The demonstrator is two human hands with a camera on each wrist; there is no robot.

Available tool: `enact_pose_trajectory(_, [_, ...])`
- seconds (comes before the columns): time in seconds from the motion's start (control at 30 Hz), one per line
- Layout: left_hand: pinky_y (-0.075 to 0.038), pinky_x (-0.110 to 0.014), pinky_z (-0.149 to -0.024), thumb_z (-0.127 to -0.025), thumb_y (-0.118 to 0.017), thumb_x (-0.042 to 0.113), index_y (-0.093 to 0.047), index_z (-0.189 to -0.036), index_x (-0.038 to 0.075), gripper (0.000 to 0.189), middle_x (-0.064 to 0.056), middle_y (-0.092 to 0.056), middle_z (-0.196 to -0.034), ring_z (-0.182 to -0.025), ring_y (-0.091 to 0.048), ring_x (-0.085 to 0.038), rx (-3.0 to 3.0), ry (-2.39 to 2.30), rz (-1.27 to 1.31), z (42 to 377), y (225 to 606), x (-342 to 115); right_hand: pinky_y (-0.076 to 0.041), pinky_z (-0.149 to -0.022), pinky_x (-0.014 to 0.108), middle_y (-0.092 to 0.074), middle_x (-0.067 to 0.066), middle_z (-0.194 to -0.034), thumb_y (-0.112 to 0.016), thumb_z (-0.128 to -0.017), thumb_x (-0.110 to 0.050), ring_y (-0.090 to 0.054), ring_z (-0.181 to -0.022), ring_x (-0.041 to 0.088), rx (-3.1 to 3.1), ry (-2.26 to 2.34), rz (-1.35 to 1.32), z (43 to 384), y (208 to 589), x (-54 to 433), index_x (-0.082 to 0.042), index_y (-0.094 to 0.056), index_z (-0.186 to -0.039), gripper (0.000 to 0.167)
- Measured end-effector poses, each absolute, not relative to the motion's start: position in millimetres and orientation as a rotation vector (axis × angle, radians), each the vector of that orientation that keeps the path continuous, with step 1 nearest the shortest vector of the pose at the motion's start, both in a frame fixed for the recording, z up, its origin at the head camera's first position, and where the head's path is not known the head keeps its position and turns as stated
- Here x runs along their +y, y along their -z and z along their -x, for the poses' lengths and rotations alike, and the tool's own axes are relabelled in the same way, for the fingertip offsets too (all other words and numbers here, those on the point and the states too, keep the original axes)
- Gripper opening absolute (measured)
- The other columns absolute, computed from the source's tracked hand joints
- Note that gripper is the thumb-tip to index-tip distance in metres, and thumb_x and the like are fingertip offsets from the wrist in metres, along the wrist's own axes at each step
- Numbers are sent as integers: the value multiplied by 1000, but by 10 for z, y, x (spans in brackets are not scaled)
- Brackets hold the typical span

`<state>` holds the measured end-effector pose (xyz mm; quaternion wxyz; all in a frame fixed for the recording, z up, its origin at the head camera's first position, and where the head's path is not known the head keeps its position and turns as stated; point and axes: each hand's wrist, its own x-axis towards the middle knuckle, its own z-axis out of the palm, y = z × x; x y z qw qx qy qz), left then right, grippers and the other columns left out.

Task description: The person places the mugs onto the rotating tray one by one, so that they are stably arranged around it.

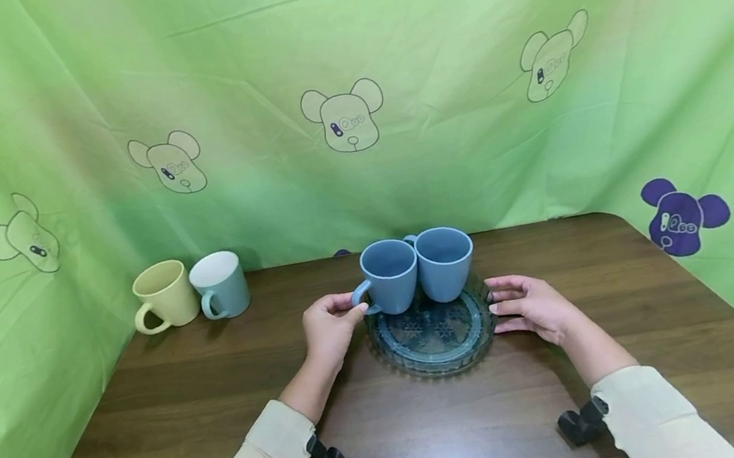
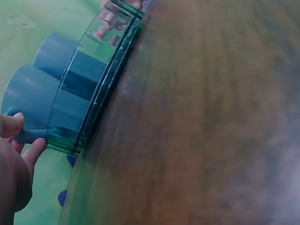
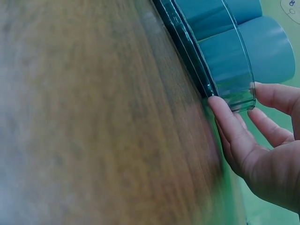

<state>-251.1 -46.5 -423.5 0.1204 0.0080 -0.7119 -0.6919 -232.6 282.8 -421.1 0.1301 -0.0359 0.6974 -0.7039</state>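
Two blue mugs, the left one (image 1: 391, 279) and the right one (image 1: 446, 265), stand side by side at the back of a round clear glass tray (image 1: 429, 367) with a scalloped rim. My left hand (image 1: 328, 334) pinches the left mug's handle, and one finger touches the tray's rim in the left wrist view. On the opposite side, my right hand (image 1: 529, 308) rests its straight fingers (image 3: 232, 124) against the tray's rim. Through the tray's clear wall (image 2: 105, 47), the lower parts of both mugs show in the wrist views.
A yellow mug (image 1: 168, 294) and a light blue mug with a white inside (image 1: 223, 288) stand at the table's back left. Green printed cloth (image 1: 441, 156) hangs behind and beside the brown wooden table (image 1: 439, 438).
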Motion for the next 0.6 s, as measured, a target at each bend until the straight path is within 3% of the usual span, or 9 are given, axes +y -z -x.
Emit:
enact_pose_trajectory(0.27, [-61, -28, -67, -78, -79, -4, -71, -94, -8, 18, -10, -67, -79, -70, -64, -13, -2064, 2113, -37, 2590, 4239, -473, -60, -79, 44, -47, 18, -111, -62, -87, 11, -62, -85, 18, 1994, 2054, 47, 2293, 4167, 2808, 15, -22, -141, 67])
enact_pose_trajectory(0.6, [-61, -30, -67, -77, -79, -6, -72, -93, -7, 17, -9, -67, -79, -70, -65, -13, -2037, 2169, -44, 2604, 4217, -476, -61, -77, 42, -43, 19, -114, -61, -88, 12, -61, -84, 18, 2021, 2046, 21, 2285, 4182, 2760, 12, -24, -141, 64])
